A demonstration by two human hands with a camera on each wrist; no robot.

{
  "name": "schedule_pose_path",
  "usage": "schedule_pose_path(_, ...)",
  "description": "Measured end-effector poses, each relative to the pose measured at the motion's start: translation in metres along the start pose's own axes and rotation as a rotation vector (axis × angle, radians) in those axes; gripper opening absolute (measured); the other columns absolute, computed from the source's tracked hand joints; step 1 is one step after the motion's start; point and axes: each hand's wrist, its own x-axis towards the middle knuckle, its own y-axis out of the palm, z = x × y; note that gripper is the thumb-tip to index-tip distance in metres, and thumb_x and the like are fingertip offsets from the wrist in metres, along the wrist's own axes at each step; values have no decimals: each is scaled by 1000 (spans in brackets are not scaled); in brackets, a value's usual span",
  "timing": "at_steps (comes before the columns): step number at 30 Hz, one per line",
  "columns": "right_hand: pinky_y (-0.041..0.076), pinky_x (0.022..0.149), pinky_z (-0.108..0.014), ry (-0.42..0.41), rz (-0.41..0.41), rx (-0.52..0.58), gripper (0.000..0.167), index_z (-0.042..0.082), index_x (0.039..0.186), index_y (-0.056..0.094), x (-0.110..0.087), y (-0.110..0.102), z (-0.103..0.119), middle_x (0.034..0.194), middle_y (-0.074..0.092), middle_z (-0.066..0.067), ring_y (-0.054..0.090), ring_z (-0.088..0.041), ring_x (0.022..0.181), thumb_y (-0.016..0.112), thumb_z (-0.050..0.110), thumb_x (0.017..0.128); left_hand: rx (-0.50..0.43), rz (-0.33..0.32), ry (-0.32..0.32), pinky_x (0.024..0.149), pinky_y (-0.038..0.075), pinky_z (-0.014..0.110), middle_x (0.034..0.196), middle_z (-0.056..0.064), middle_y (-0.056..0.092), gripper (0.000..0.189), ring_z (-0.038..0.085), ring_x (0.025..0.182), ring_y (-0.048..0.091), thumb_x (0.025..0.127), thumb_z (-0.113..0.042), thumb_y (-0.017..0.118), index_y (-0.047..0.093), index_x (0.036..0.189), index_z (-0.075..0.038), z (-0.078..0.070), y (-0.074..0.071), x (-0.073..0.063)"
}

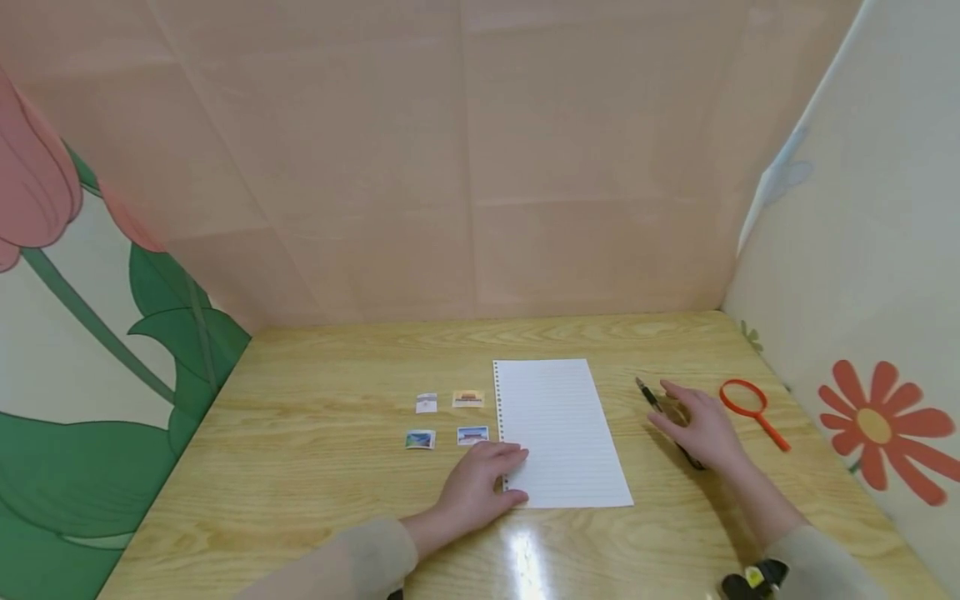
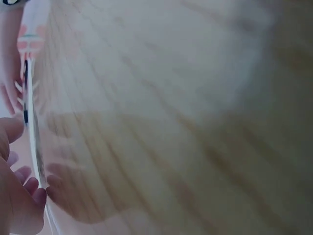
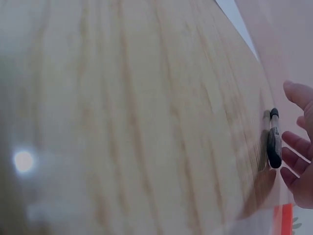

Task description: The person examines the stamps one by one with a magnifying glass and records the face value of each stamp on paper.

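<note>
Head view: one hand on the paper, one over the pen

The left hand (image 1: 480,487), thumb and fingers parted, rests across the punched edge of a lined sheet (image 1: 562,433) lying flat on the counter (image 1: 337,383). To the sheet's right, a dark pen (image 1: 648,395) lies at a slant beneath the right hand (image 1: 705,429), whose fingers are spread and pinch nothing. A red magnifying glass (image 1: 771,432) sits just beyond that hand; four small picture cards (image 1: 420,439) lie left of the sheet, one near the left hand's knuckles. A leftward drag of that hand could nudge the nearest card, and a light touch could let the sheet skid.

The left wrist view is steep and hazy, so how firmly those fingers press is hard to judge.

The right wrist view shows the pen lying beside the loosely spread fingers. A clumsy brush against its barrel could set it rolling on the smooth counter.
</note>
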Motion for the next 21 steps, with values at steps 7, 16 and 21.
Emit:
schedule_pose_path(7,37,85,-64,16,-57,12,59,-9,132,54,3,-5,-11,112,62,-32,56,-50,97,76,22,87,-33,-29,-38,108,39,40,138,2,58,58,23,126,52,85,-33,79,61,137,-14,7,-12,2)
schedule_pose_path(16,36,87,-65,81,-92,-67,59,-7,134,54,-10,-26,-32,115,59,-33,51,-52,104,75,25,89,-76,-108,-96,104,42,43,131,3,63,55,26,121,54,81,-26,82,65,130,-9,33,-27,3)
schedule_pose_path(21,33,89,-65,139,-144,-111,58,-8,130,56,-24,-35,-48,120,56,-35,46,-54,107,76,27,87,-96,-142,-133,102,44,44,128,4,64,54,26,120,55,80,-25,84,67,129,-9,48,-38,0)
